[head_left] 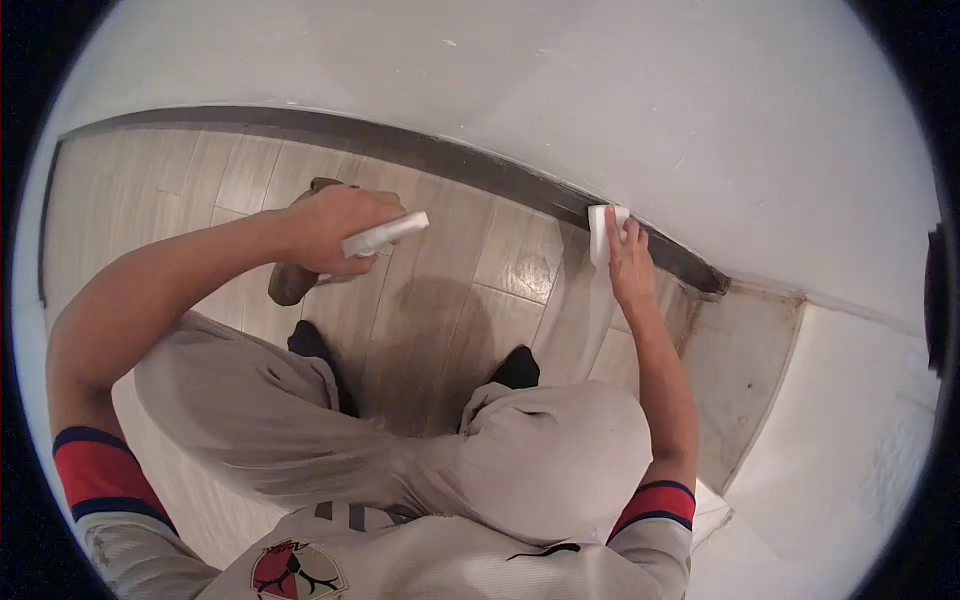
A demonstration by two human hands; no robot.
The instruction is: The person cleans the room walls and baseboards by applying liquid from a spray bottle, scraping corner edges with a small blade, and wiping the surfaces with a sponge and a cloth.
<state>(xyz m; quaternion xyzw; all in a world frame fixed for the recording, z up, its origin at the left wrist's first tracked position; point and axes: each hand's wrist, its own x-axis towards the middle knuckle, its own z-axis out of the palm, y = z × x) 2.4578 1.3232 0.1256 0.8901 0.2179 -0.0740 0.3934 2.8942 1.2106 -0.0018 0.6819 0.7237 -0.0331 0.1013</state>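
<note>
My left hand is closed round a brown bottle with a white part that sticks out to the right, above the floor. On the right, my right hand presses a folded white cloth against the dark baseboard, near its right end. The fingers lie over the cloth, and its lower part hangs down beside them.
Wood-look floor tiles spread below the white wall. A stained pale threshold slab lies at the right, beside a white surface. My bent knees and dark-socked feet are below the hands.
</note>
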